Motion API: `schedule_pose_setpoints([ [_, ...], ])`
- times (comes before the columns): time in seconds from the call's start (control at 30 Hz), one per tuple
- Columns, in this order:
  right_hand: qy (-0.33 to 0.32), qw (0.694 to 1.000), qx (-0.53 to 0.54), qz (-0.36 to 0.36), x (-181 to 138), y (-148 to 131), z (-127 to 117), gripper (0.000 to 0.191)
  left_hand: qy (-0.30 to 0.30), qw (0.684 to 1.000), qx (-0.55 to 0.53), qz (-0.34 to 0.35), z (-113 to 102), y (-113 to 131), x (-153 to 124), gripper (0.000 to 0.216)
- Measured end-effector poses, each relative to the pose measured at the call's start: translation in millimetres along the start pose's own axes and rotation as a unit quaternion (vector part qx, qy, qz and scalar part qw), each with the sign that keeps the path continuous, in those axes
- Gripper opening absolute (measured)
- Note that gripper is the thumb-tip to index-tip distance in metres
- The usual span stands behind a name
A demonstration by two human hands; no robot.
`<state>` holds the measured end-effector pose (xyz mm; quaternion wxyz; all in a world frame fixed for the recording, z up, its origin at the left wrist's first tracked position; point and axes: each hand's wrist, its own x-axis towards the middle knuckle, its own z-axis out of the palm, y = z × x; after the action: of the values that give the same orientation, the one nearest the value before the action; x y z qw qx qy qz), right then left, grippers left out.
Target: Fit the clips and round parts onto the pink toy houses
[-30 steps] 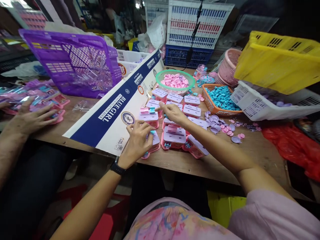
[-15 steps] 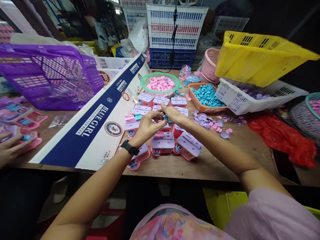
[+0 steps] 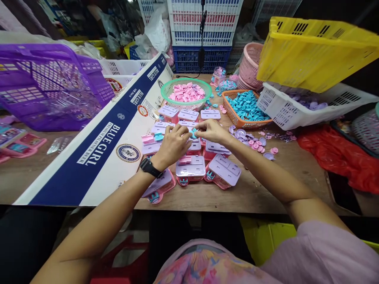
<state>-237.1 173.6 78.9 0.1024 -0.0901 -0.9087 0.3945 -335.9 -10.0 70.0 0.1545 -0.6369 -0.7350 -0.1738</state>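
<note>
Head view, from the left: a purple crate (image 3: 53, 85) lies tipped on its side at the far left of the worktop (image 3: 266, 185), and beside it a flattened cardboard box (image 3: 97, 150) printed "BLUE GIRL" runs diagonally toward me. Just right of the box, my left hand (image 3: 171, 144), a black watch (image 3: 149, 167) on its wrist, curls over the cluster of pink and lilac toy houses (image 3: 191, 167). Its fingertips meet those of my right hand (image 3: 211, 131) above the middle of the cluster, and between them we pinch a small teal piece (image 3: 194, 133); it is mostly hidden, so I cannot tell its shape. Behind the hands stands a green bowl (image 3: 166, 88) of pink pieces, then an orange basket (image 3: 229, 112) of teal pieces. Small lilac and pink discs (image 3: 257, 144) lie scattered right of my right hand. Further right, a white basket (image 3: 296, 114) sits under a tilted yellow crate (image 3: 310, 51), with red plastic sheeting (image 3: 334, 157) nearer the worktop's edge.
</note>
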Motion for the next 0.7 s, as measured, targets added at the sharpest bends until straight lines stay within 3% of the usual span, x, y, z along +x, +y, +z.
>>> schedule_pose_setpoints([
  [0.17,-0.040,0.975,-0.218,-0.023,12,10,2,0.020,-0.096,0.995,-0.020,0.021,6,-13,2,0.039],
  [0.27,-0.024,0.954,-0.299,-0.025,16,9,5,0.023,-0.133,0.989,-0.046,0.038,12,-19,5,0.049],
  [0.57,-0.034,0.963,-0.261,-0.052,18,27,8,0.022,-0.138,0.987,-0.065,0.060,18,-24,8,0.062],
  [0.7,-0.046,0.954,-0.292,-0.045,18,23,1,0.022,-0.138,0.987,-0.076,0.044,19,-23,8,0.067],
])
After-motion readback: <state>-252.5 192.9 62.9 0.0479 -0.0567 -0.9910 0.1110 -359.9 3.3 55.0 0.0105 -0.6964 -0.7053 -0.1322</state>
